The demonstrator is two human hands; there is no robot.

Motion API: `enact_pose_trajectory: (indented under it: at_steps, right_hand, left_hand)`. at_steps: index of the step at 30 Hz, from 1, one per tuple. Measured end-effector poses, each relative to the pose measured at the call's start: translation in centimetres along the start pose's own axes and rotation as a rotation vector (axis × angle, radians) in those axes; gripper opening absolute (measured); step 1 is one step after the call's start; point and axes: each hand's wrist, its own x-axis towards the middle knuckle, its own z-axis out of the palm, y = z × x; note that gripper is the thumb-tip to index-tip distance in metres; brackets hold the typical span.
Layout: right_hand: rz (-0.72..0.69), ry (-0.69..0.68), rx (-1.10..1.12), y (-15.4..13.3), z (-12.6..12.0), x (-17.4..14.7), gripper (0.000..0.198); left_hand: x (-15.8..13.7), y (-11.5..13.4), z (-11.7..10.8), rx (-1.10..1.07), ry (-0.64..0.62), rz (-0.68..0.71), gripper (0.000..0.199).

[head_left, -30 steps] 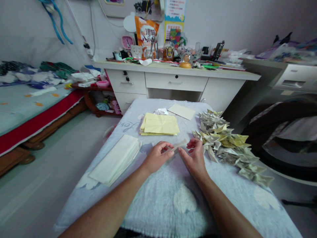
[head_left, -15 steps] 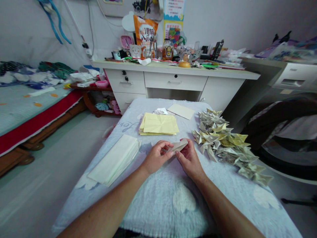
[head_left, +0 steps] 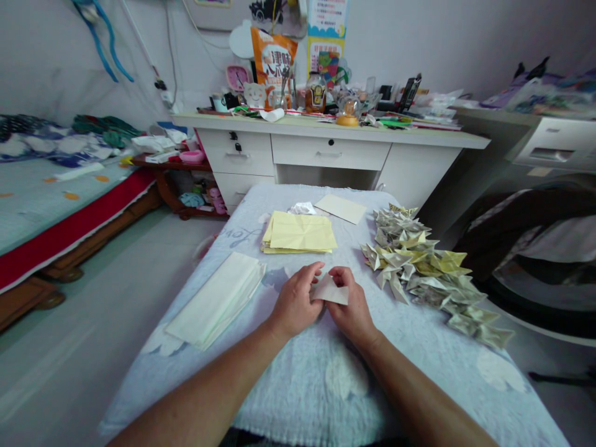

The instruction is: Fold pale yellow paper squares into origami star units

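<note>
Head view: pale paper [head_left: 332, 292] pinched in grip of left hand [head_left: 297, 302] and right hand [head_left: 350, 308], above cloth-covered worktop [head_left: 298, 388]. Half second ago, paper slanted lengthwise; now peaked, broad flap facing wearer, hands closer. Suggests folding midway, shape unfinished.

Yellow wall poster [head_left: 326, 59]: heading looks like 好孩子. Orange bag [head_left: 272, 57]: large white characters, unclear. Cloth [head_left: 279, 379]: cursive script, unclear.
</note>
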Motion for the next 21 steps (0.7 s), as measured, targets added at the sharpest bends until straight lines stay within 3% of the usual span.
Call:
enact_pose_trajectory:
  at_steps: [9,21]
  right_hand:
    - [-0.037,0.048,-0.074,-0.2,0.6,-0.3,0.046]
    - [-0.024,-0.018,-0.123,-0.6,0.2,-0.4,0.025]
  left_hand:
    - [-0.2,0.0,-0.2,0.236,-0.008,0.033,0.058]
    - [-0.5,1.0,-0.6,0.032,0.006,-0.031,0.054]
